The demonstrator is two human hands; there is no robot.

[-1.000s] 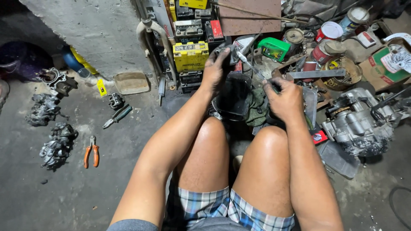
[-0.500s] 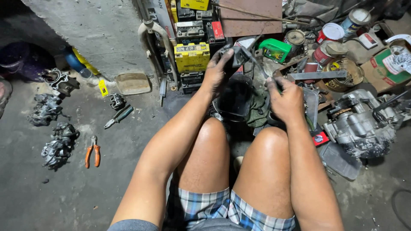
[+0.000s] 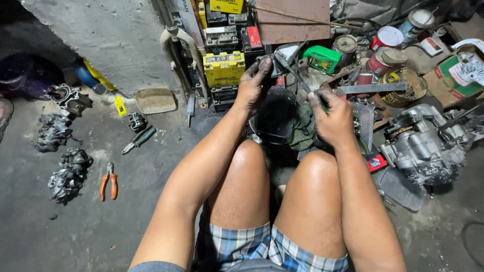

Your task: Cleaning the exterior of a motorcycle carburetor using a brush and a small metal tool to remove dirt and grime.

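The left hand (image 3: 254, 83) pinched a small grey metal engine part (image 3: 272, 61) up above a dark plastic tub (image 3: 275, 118) that sat on the floor between the knees. The right hand (image 3: 333, 118) was clenched around a thin dark tool handle (image 3: 295, 75) slanting up toward that part. Both hands looked greasy, so the part could slip from the grip and drop into the clutter by the yellow block-shaped battery (image 3: 224, 68); a skidding tool tip might jab the left fingers.
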